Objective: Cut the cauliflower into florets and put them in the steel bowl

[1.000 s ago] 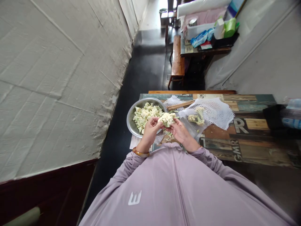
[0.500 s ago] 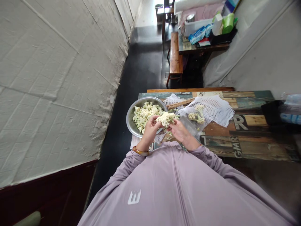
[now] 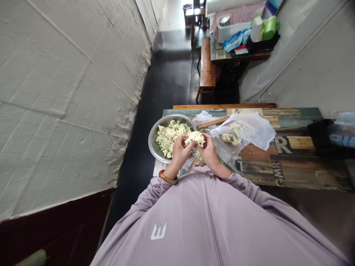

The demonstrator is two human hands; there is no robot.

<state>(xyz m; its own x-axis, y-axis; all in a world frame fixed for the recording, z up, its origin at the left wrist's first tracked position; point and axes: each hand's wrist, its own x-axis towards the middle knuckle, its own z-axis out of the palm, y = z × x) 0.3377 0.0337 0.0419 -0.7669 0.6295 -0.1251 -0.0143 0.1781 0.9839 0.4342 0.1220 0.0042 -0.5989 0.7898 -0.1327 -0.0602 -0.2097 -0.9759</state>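
A pale piece of cauliflower (image 3: 195, 138) is held between my two hands, just right of the bowl's rim. My left hand (image 3: 180, 150) grips its left side, thumb towards me. On the other side my right hand (image 3: 208, 150) has its fingers closed on the same piece. The steel bowl (image 3: 152, 142) holds many cut florets (image 3: 173, 135). A cleaver (image 3: 222, 149) lies flat on the table to the right of my right hand. Beyond it, larger cauliflower pieces (image 3: 232, 136) rest on white foam netting (image 3: 256, 127). Small scraps lie under my hands.
Thin wooden sticks (image 3: 212, 122) lie behind my hands on the patchwork wooden table (image 3: 294, 157). A black container (image 3: 321, 135) stands at the right. Ahead are a wooden bench (image 3: 208, 64) and another table with a white bin (image 3: 235, 31). A white wall (image 3: 69, 92) runs along the left.
The cauliflower piece has turned in my hands. My right hand has moved slightly inward and upward around it, and more of the cleaver shows.
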